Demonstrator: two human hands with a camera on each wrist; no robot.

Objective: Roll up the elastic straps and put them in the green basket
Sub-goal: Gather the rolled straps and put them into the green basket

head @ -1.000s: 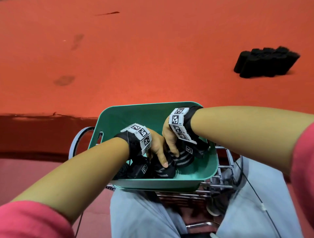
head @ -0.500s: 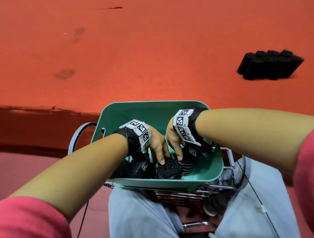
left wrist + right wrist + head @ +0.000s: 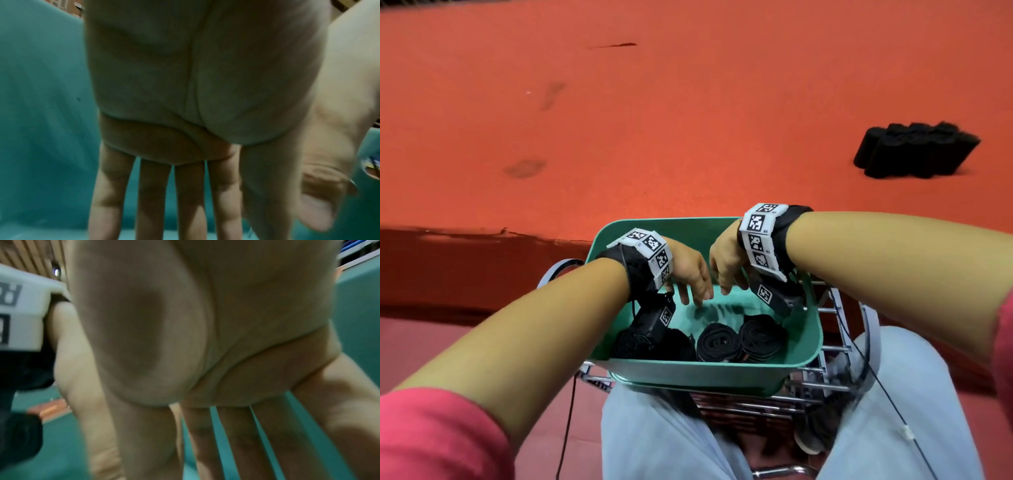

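The green basket [image 3: 709, 375] sits on a wire rack over my lap. Inside lie rolled black straps: one roll [image 3: 719, 342] in the middle, another [image 3: 762, 337] to its right, and more dark rolls [image 3: 674, 346] at the left, partly hidden by the wrist camera. My left hand [image 3: 693, 277] and right hand [image 3: 726, 270] hover above the basket's far half, fingers loose and pointing down, holding nothing. In the left wrist view the fingers [image 3: 154, 203] are straight over the green floor [image 3: 41, 129]. In the right wrist view the fingers [image 3: 236, 443] hang spread and empty.
A stack of several black rolled straps [image 3: 914, 150] lies on the orange mat at the far right. A dark red step edge [image 3: 465, 267] runs along the left. The wire rack [image 3: 822, 373] and my grey trousers [image 3: 671, 442] are under the basket.
Both hands let go of the rolled straps and rose out of the basket. The two rolls now lie uncovered on the basket floor.
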